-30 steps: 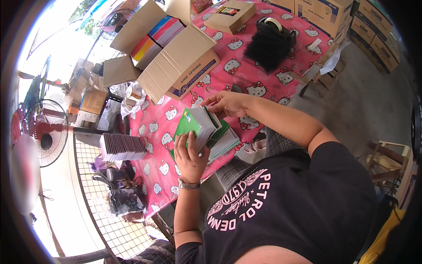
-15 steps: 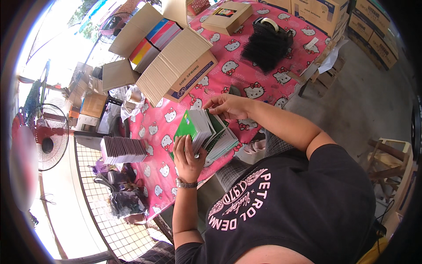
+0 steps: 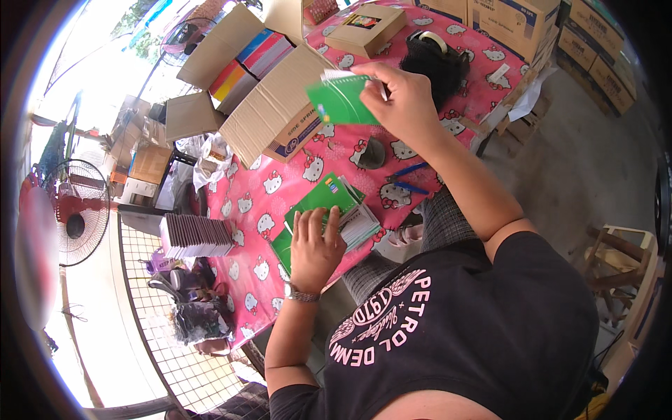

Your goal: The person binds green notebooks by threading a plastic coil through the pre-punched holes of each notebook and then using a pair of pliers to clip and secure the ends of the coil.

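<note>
Held up over the table, a green-covered notebook (image 3: 343, 100) is pinched at its right end between the thumb and fingers of my right hand (image 3: 400, 98). The notebook is smeared by motion, and a line of small white marks runs along its edge. My left hand (image 3: 317, 245) lies with fingers stretched over a loose pile of green notebooks (image 3: 325, 194) near the table's front edge. White page edges of this pile show to the right of the hand. Blue-handled pliers or cutters (image 3: 409, 187) and a dark grey cup-like piece (image 3: 371, 154) lie beyond the pile.
An open carton (image 3: 273, 115) with colourful notebooks stands at the back left of the pink-covered table (image 3: 245, 280). A row of stacked notebooks (image 3: 196, 236) sits left. Black wire-like strands with a tape roll (image 3: 434, 66) and a flat box (image 3: 365, 31) are at the back.
My right hand has lifted a green notebook off the pile, up and to the right. The pile is lower, and the blue-handled tool now shows. My left hand stays on the pile.
</note>
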Motion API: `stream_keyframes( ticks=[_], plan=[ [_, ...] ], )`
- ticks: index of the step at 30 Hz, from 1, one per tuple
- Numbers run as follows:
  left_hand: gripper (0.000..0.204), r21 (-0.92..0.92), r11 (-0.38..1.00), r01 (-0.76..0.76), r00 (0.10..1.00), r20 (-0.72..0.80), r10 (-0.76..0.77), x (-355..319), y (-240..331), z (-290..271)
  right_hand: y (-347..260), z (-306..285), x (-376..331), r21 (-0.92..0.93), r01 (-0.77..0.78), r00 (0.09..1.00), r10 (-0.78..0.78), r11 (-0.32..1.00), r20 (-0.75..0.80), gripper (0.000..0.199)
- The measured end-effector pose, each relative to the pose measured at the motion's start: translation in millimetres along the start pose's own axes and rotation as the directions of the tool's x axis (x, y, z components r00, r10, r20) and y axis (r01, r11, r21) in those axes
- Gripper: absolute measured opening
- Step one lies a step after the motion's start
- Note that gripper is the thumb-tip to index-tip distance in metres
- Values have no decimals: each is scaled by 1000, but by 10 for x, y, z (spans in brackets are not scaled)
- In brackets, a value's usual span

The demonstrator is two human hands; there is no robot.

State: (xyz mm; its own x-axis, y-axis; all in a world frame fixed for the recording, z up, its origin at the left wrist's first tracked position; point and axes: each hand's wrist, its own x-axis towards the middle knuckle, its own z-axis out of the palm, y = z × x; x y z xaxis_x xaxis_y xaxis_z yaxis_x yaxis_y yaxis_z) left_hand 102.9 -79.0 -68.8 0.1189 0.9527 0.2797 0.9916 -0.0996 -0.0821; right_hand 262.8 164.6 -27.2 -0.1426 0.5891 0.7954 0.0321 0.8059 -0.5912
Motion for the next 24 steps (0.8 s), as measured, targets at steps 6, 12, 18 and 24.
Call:
stream_keyframes(
  ticks=[6, 12, 18, 24],
  plan=[
    [38, -914, -387, -121, 776, 156, -611, 190, -105, -443, -742, 143, -412, -170, 697, 711, -641, 697, 288, 28],
    [35, -938, -345, 38, 717, 266, -644, 309, -144, -654, -753, 427, -755, 20, 763, 601, -720, 646, 346, 19],
    [29, -961, -19, 276, 760, 230, -608, 328, -335, -654, -749, 580, -800, 157, 710, 614, -713, 686, 339, 23],
    [30, -299, 897, 326, 923, -102, -370, 323, -355, -900, 299, 547, -299, 194, -28, 996, 11, 981, 90, 19]
  ],
)
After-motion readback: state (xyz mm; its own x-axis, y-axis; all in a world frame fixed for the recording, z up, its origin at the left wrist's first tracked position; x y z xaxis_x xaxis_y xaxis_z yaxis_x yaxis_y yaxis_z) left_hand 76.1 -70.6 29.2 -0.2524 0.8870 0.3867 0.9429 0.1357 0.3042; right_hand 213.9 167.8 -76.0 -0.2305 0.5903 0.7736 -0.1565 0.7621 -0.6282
